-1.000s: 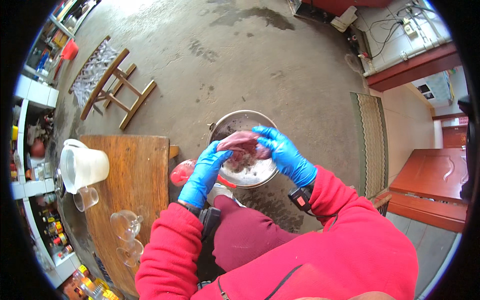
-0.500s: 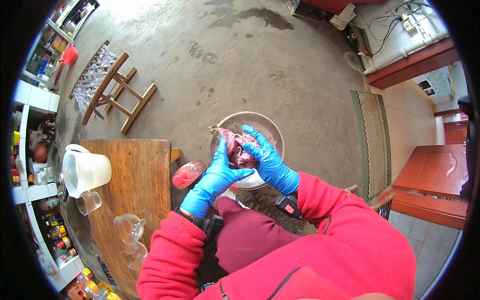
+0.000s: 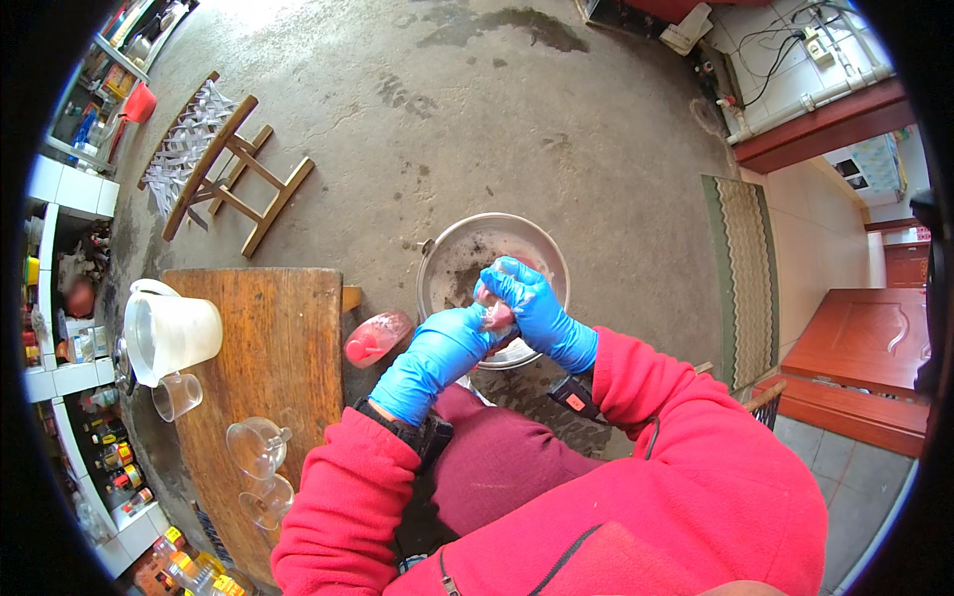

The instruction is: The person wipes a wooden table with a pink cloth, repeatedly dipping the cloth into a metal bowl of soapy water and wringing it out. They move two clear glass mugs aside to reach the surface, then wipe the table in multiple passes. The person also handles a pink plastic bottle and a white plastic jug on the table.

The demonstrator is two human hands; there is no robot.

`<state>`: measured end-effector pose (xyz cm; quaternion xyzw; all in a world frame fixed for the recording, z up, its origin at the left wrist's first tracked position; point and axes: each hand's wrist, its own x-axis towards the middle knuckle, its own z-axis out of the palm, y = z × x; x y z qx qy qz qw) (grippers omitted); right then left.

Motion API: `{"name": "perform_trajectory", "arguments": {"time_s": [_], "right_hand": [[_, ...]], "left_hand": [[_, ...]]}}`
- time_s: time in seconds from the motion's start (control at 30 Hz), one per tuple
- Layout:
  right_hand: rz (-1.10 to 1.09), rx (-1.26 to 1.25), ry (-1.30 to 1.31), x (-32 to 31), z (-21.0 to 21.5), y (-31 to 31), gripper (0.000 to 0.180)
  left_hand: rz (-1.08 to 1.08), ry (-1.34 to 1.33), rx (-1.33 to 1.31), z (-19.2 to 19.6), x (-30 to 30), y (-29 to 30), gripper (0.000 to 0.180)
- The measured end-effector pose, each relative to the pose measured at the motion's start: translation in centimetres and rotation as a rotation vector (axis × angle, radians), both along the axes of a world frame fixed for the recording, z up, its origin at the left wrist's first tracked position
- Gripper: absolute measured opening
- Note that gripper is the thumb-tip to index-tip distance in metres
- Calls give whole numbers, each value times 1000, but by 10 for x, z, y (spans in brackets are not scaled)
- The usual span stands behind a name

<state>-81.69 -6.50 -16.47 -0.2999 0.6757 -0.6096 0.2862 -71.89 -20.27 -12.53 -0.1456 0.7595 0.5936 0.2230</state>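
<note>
In the head view, we are sitting in a red jacket with both blue-gloved hands raised just right of the frame's centre, over a round metal basin [image 3: 467,260] standing on the grey concrete floor [image 3: 447,119]. Our left hand [image 3: 442,348] is cupping a pinkish lump of raw meat [image 3: 497,314] from below, fingers curled together around it, while our right hand [image 3: 532,303] is wrapping over the top of it, fingers clamped down on the same piece. The meat is sitting between the two palms, mostly covered, so we cannot tell its full shape. It is hanging above the near rim of the basin, not resting in it.

The inside of the basin is looking wet and smeared, with little else lying in it as far as we can see. We are judging that the handling of this piece is in mid-course: it is out of the basin and being worked in the hands, and nothing yet shows it set down anywhere.

Just left of the basin a pink plastic bottle [image 3: 378,338] is lying on the floor beside a wooden table [image 3: 288,338]. On the table, at the left of the frame, a white plastic jug [image 3: 169,336], a small clear cup [image 3: 177,395] and a clear glass funnel [image 3: 253,447] are standing untouched. A folding wooden stool [image 3: 224,169] is lying in the upper left.
</note>
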Motion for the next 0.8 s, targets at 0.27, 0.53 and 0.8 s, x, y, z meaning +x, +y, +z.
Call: {"name": "perform_trajectory", "arguments": {"time_s": [0.27,0.53,0.8], "right_hand": [[156,486,179,-34,-52,-25,35],[981,998,747,-21,-126,-37,29],[910,827,487,-41,-66,-34,25]], "left_hand": [[23,102,-333,-37,31,-18,77],[236,74,-334,-58,42,-35,68],[162,102,-351,-52,53,-35,79]]}}
